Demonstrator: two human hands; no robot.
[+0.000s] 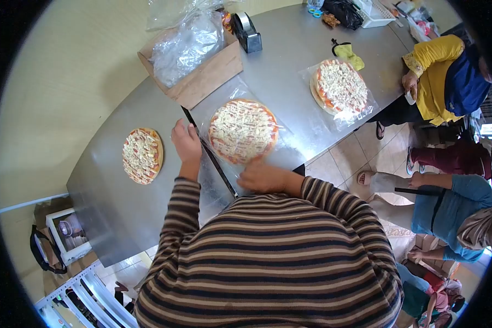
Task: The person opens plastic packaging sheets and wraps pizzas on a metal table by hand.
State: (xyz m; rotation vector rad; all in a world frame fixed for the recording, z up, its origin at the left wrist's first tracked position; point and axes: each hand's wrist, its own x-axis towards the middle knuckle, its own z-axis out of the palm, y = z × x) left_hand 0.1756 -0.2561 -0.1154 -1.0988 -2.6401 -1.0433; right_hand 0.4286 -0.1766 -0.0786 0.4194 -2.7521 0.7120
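Centrally, pizza (pixel 243 131) amid clear plastic (pixel 238 90); left hand (pixel 187 145) beside, fingers loosely parted; right hand (pixel 265 177) blurred, fingers' grip unclear.

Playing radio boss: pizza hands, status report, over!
Left hand open, beside middle round, white-topped pizza with clear plastic. Right hand blurred at near edge, contact unclear. Brown cardboard box just beyond.

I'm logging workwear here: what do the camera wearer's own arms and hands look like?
The left sleeve and right sleeve are long, striped in brown, tan and dark bands, ending short of the hands. The left hand shows no glove; the right hand is blurred but looks gloveless too.
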